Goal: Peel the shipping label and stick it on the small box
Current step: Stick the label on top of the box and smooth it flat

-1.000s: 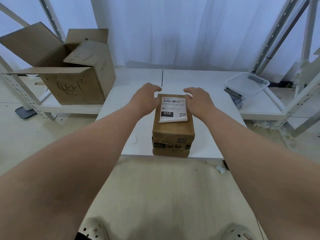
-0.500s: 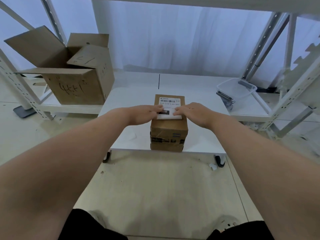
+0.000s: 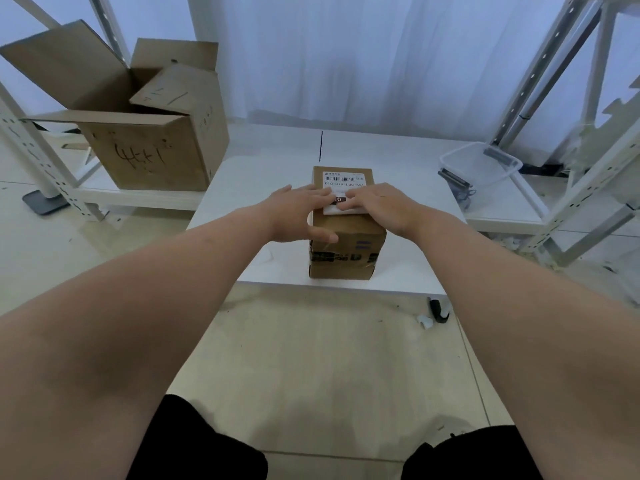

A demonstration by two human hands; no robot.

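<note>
The small box (image 3: pixel 346 244) stands upright on the white table (image 3: pixel 263 168), close to the table's near edge and roughly centred between the person's two forearms. The shipping label (image 3: pixel 343 183) lies flat on the top face of the small box, with its barcode at the far end and a black block partly visible between the two hands. The left hand (image 3: pixel 298 213) rests palm down on the left part of the box top; its fingers are extended and spread, their tips lie on the left edge of the shipping label, and its thumb hangs over the near-left upper edge of the box. The right hand (image 3: pixel 384 206) rests palm down on the right part of the box top, fingers likewise extended, covering the near-right portion of the shipping label. Neither hand is closed around anything: both are flat and pressing on the label surface. The two sets of fingertips nearly meet over the middle of the label. A large open cardboard box (image 3: pixel 149 133) with handwriting on its front stands on a low shelf (image 3: pixel 138 197) to the left of the table, well apart from the small box. A clear plastic container (image 3: pixel 481 168) sits on the shelf to the right. A white curtain (image 3: pixel 346 57) hangs behind the table.
</note>
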